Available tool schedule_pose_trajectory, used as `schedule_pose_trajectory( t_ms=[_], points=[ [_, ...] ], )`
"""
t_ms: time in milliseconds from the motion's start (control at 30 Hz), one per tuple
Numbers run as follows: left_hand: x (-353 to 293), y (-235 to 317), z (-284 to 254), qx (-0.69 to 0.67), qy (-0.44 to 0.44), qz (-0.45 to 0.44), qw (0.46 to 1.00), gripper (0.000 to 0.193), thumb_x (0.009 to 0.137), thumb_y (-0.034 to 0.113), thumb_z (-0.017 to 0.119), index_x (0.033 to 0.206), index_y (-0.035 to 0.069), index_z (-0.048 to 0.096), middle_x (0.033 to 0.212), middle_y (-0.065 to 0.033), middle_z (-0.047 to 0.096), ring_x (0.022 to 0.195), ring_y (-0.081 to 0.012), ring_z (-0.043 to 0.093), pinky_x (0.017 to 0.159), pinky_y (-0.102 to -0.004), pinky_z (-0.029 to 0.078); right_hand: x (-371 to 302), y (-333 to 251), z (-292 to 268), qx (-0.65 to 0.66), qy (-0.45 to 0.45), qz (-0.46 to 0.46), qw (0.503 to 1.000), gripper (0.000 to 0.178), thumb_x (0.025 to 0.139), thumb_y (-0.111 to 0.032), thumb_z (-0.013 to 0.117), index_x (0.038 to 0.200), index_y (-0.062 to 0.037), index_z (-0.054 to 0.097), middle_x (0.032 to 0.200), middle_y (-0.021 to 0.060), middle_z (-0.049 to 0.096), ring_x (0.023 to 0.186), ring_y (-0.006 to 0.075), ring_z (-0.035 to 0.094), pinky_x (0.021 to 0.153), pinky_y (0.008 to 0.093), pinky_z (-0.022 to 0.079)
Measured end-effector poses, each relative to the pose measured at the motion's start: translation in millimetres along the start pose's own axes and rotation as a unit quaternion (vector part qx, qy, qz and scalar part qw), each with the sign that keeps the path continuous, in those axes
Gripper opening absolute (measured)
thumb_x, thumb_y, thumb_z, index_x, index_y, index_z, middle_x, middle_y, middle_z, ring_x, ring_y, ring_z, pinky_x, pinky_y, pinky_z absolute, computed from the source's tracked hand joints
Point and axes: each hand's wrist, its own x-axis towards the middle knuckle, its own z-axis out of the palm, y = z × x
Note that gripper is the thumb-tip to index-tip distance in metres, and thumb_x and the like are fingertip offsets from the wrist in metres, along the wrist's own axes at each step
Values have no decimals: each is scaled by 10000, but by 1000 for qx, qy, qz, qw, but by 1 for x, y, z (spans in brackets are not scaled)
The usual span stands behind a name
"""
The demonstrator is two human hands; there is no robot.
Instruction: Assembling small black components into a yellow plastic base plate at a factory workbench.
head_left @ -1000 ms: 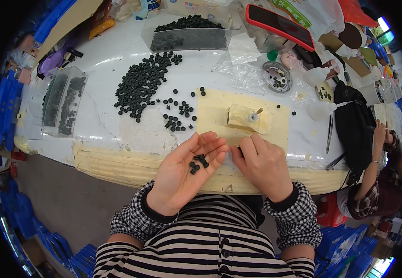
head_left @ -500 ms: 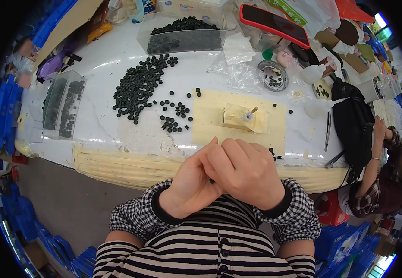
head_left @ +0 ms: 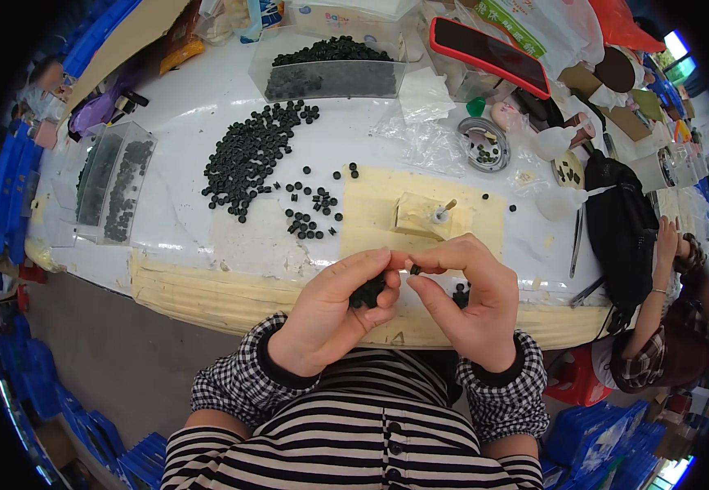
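Head view: over desk's near edge (head_left: 207,287), right grip (head_left: 481,298) pinches a black spool (head_left: 415,269) beside left grip (head_left: 326,306), loosely cupping more spools (head_left: 367,295).

- Left hand (head_left: 330,306) curled around several black parts (head_left: 367,296).
- Right hand (head_left: 479,304) pinching a small black piece (head_left: 415,269) near the left hand.
- Black heap (head_left: 244,163) on the white bench (head_left: 176,163), left of a yellowish block (head_left: 418,216).

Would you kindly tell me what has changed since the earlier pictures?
The left hand, open-palmed a second ago, has curled around its small black pieces. The right hand came over it, then drew back rightward, pinching a dark piece. The black pile and red-cased phone stayed put.
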Motion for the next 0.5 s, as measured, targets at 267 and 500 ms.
schedule_pose_trajectory(
  t_ms=[267,500],
  points=[
    [-4,2,7,81,19,-12,996,199,959,186,583,1058,19,626,700,36,475,610,-39,398,480,-176,281,0,3,3,-94,16,-75,993,256,698,8,752,945,-42,706,846,61,649,748,214,586,658,303,461],
    [-5,6,4,100,-13,-1,995,192,956,163,589,1059,12,644,688,60,457,604,-34,380,491,-181,275,1,-5,3,-146,7,-97,984,331,661,21,768,979,-48,706,851,68,588,748,212,556,626,303,453]
  ],
)
